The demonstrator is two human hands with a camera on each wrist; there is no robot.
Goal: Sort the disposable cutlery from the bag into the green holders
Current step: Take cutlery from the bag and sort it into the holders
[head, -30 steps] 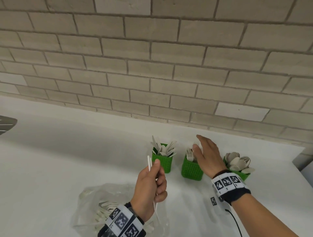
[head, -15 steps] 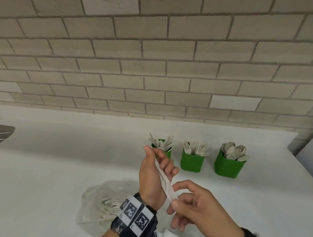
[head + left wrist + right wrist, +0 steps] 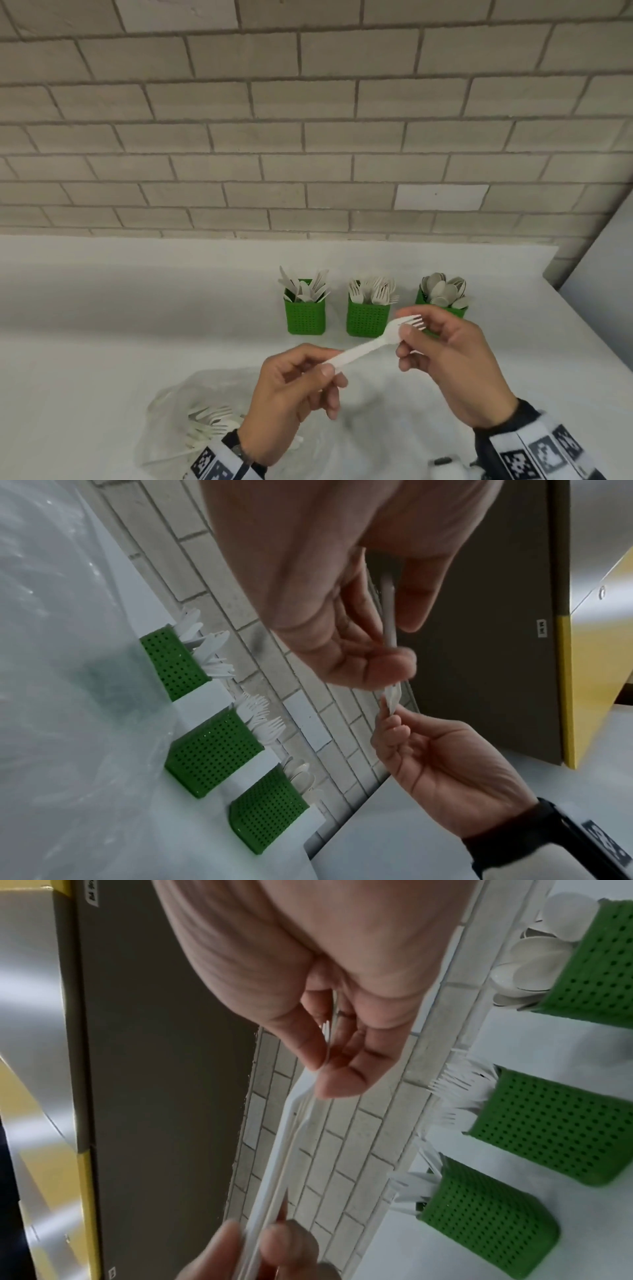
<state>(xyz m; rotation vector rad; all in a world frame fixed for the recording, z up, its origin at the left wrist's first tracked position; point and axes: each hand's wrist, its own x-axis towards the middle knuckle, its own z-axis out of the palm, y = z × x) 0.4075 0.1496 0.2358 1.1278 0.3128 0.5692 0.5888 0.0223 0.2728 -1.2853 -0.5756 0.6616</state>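
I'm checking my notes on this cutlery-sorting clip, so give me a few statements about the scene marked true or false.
1. Both hands hold the same white fork. True: the left hand grips the handle, the right hand pinches near the tines.
2. The middle green holder contains spoons. False: it contains forks; the spoons are in the right green holder.
3. The left green holder is empty. False: knives stand in it.
4. The clear plastic bag lies on the counter with cutlery inside. True.
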